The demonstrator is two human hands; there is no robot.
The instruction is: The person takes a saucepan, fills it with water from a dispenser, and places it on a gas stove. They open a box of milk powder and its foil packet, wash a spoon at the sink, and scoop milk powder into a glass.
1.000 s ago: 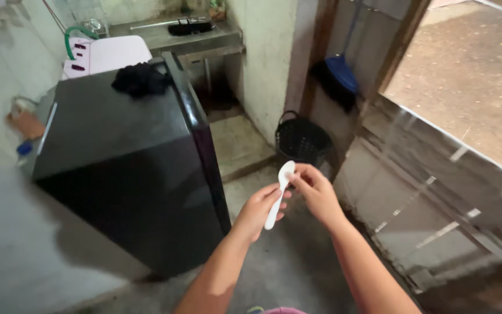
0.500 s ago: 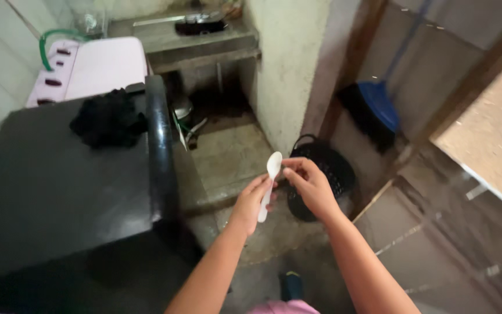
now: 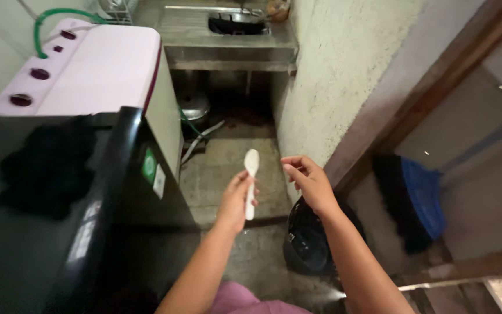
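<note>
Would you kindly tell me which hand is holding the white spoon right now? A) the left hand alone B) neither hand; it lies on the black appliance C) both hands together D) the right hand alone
A: the left hand grips the white spoon upright by its handle, while the right hand hovers beside it with its fingers apart from the spoon.

The spoon point(image 3: 251, 181) looks like smooth matt white plastic. The black refrigerator point(image 3: 59, 232) is glossy, with soft dark cloth point(image 3: 45, 168) on top. The wall point(image 3: 344, 75) is rough plaster; the floor point(image 3: 228, 168) is coarse concrete.
</note>
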